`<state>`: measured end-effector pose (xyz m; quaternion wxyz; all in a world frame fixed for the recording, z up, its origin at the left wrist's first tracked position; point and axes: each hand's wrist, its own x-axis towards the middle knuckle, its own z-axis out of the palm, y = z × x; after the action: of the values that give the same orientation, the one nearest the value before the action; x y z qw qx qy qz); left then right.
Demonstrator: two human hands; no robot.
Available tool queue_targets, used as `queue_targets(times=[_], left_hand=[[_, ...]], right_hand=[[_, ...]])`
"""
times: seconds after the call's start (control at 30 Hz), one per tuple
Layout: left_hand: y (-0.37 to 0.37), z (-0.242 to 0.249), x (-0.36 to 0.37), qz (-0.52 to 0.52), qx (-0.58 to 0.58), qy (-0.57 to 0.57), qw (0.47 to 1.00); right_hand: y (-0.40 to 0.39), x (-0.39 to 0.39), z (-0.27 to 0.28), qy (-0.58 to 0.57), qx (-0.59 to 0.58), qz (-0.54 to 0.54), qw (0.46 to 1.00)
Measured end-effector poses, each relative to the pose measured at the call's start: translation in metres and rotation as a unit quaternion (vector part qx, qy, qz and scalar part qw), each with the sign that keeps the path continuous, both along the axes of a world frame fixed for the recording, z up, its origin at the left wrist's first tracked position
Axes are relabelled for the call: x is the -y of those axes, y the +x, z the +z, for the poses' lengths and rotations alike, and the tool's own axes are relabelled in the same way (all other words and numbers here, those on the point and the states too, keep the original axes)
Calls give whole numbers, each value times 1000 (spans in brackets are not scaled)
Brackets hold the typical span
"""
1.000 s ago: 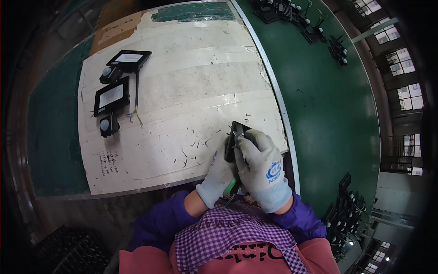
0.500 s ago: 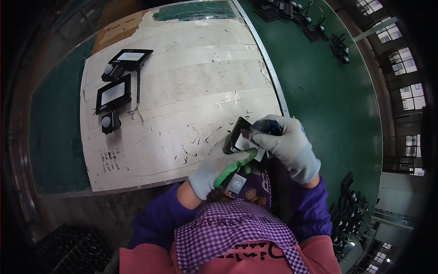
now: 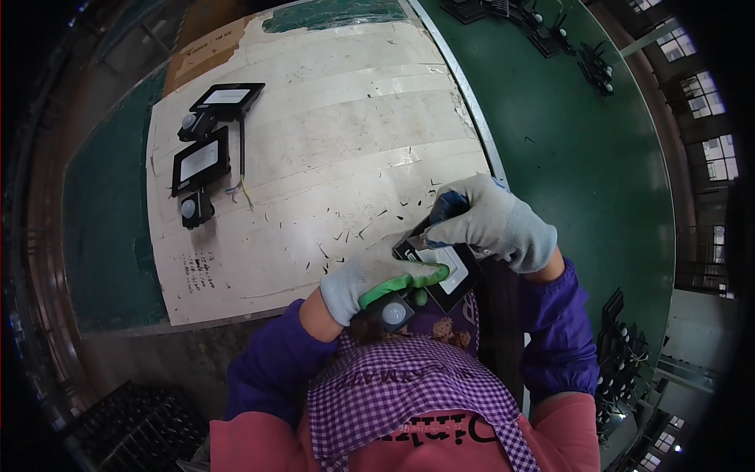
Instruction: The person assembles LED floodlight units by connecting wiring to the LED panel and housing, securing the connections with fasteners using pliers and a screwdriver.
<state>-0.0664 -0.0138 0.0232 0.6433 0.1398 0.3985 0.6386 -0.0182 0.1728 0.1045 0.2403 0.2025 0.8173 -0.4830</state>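
My left hand [image 3: 385, 279], in a white glove with green fingertips, is closed around a black floodlight [image 3: 462, 293] at the table's near edge. Its thumb lies across the pale lamp face, and the floodlight's white-domed motion sensor [image 3: 394, 314] hangs below the palm. In my right hand [image 3: 495, 224], also gloved, is a tool with a dark blue handle [image 3: 448, 206]. The tool's working end meets the upper left rim of the floodlight's frame; its exact shape is hard to make out. Small black slivers [image 3: 346, 234] lie scattered beside the hands.
Two more floodlights with sensors, an upper one [image 3: 228, 96] and a lower one [image 3: 199, 163], lie at the left of the white-covered table [image 3: 314, 141]. On the green table [image 3: 582, 181] at right, several floodlights [image 3: 543, 31] stand at the far end and others [image 3: 621, 346] nearer me.
The floodlight has turned in my left hand, so more of its face shows. My right hand and the tool have shifted slightly up and left, to the frame's upper left rim.
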Motion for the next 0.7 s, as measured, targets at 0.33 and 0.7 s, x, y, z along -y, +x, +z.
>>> queue_targets(times=[0.33,0.7], left_hand=[[3,6,-6,-16,-47,-83,995],[6,4,-2,27,-5,-49,998]], right_hand=[[13,7,-11,-12,-40,3,999],[19,1,-9,-94,-123,-58,986]])
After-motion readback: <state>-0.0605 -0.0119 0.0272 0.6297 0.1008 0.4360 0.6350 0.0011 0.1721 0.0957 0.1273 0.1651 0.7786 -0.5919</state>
